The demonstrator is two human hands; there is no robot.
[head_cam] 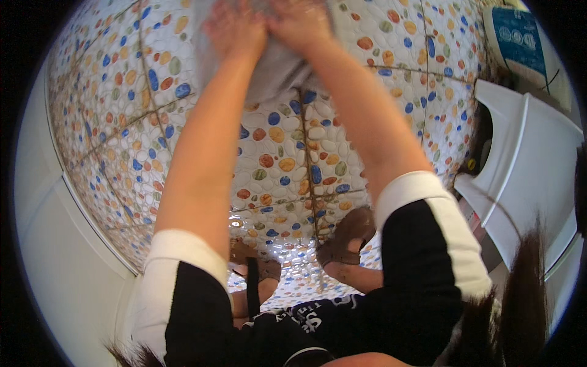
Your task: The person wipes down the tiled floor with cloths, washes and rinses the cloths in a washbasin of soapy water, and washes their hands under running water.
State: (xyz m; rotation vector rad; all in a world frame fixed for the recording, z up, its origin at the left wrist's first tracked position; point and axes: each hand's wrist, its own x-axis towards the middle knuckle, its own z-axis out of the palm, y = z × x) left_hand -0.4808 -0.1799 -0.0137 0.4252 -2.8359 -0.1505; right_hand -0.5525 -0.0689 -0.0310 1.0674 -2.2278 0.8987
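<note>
A blurred grey cloth-like piece (275, 69) shows at the top centre, against the pebble-patterned tiles (279, 151). Over its left part is my left hand (236, 32), fingers spread and smeared by motion. My right hand (298, 23) is close beside it, over the right part of the same grey piece. Both arms reach straight ahead, and the fingertips run near the picture's upper edge. Blur hides whether the fingers grip the piece or only press on it.
A grey-white plastic stool (527, 160) stands at the right. Beyond it is a white container with a blue label (518, 46). A pale panel (41, 197) borders the tiles on the left. My sandalled feet (348, 238) are below, on wet-looking, shiny tiles.
</note>
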